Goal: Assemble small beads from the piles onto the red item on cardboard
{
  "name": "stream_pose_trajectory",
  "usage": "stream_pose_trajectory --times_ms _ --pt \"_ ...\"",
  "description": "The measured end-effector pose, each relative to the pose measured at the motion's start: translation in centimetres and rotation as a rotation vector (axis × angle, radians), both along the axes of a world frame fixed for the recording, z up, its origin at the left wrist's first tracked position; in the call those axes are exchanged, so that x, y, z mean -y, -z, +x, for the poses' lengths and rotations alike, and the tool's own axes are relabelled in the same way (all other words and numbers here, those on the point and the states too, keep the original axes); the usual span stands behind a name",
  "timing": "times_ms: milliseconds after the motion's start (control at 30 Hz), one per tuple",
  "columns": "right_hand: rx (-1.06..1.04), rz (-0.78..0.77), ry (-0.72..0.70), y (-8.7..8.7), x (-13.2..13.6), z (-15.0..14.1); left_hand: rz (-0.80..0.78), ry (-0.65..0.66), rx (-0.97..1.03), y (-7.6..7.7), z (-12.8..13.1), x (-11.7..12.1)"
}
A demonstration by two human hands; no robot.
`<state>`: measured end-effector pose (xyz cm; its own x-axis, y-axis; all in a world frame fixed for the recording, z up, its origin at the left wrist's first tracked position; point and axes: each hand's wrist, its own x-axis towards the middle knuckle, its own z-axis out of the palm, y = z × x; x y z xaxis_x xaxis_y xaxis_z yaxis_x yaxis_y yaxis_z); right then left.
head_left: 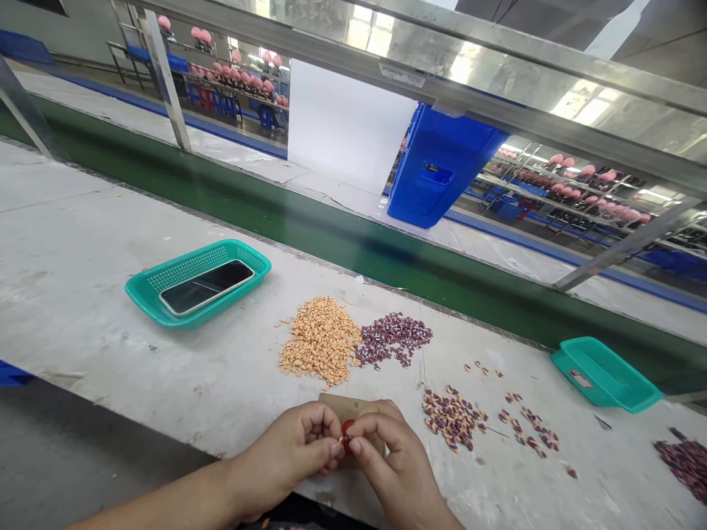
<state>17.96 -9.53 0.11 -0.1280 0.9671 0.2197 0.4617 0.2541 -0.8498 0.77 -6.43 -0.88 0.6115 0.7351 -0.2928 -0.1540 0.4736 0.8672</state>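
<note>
My left hand and my right hand meet at the near table edge, fingertips almost touching. Each is closed in a pinch. A tiny tan piece shows at my left fingertips; what my right fingers pinch is too small to make out. Just behind the fingertips is a red round part on a tan block, mostly covered by my hands. Beyond them lie a heap of small tan pieces and a heap of small purple pieces. To the right, two-coloured tan-and-purple pieces form a loose pile.
A green basket holding a phone stands at left. Another green basket is at right, near more dark purple pieces. Past a green strip stands a blue bin, beneath a metal beam.
</note>
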Motion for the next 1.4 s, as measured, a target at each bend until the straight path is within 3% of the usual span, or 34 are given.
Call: stream_pose_trajectory --times_ms 500,667,800,1033,1167,1300,1400 --pt "-0.043 -0.030 -0.030 0.5 0.3 -0.2 0.157 -0.012 -0.014 0.2 -0.3 0.0" --pt "-0.070 -0.054 -0.042 0.4 0.3 -0.3 0.263 -0.006 -0.178 -0.9 -0.5 0.0" --pt "-0.021 0.028 -0.050 0.2 0.5 -0.4 0.376 0.022 -0.327 -1.6 -0.8 -0.2" --pt "0.064 0.133 -0.052 -0.3 0.7 -0.3 0.270 0.030 -0.203 -1.2 -0.2 -0.3" --pt "0.152 0.102 0.052 0.3 0.5 2.8 0.319 0.023 -0.094 -1.0 -0.3 -0.9" --pt "0.487 0.099 0.304 1.4 0.1 8.9 0.400 -0.088 -0.188 -0.9 -1.7 -2.3" --pt "0.726 0.117 0.334 1.3 -0.6 11.1 0.431 -0.188 -0.272 -1.3 -2.8 -3.2"
